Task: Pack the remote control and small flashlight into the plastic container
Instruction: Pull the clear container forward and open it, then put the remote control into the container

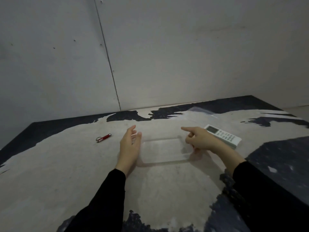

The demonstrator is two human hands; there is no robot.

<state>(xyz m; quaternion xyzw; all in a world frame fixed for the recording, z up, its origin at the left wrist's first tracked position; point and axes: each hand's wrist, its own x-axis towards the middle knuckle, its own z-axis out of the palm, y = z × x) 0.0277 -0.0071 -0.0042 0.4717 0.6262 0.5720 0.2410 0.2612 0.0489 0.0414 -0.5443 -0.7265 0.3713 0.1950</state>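
Observation:
A clear plastic container lies open on the pale, dark-patched surface between my hands, with nothing visible inside it. My left hand rests against its left side, fingers apart. My right hand is at its right end, index finger stretched out and the other fingers curled near the rim; whether it grips the rim I cannot tell. A small red flashlight with a key ring lies to the left of my left hand. A white remote control lies just behind my right hand.
A clear lid lies flat at the back right near the wall. A grey wall rises behind the surface. The surface's dark left edge runs diagonally toward me.

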